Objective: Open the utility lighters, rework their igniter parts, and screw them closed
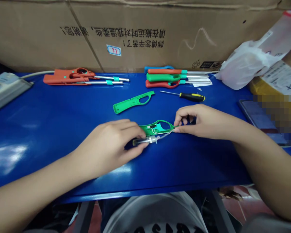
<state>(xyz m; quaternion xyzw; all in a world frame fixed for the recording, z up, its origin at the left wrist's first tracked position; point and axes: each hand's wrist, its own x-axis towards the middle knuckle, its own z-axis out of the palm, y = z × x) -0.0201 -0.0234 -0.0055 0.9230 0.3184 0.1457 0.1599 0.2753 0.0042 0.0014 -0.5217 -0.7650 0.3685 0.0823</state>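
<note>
An opened green lighter body point(160, 127) with white wires and a clear fuel tube point(145, 141) lies mid-table on the blue table point(50, 123). My left hand point(111, 145) is closed over its handle end, fingertips pressing the clear tube. My right hand point(201, 121) pinches the front end of the lighter body, fingers closed. A loose green half-shell point(133, 102) lies just beyond, untouched.
A black-and-yellow screwdriver point(189, 96) lies behind my right hand. Orange lighters point(72, 77) sit at back left, a stack of coloured lighters point(169, 77) at back centre. Cardboard boxes point(135, 32) wall the back; plastic bags point(252, 61) at right; a grey device point(5, 87) at left.
</note>
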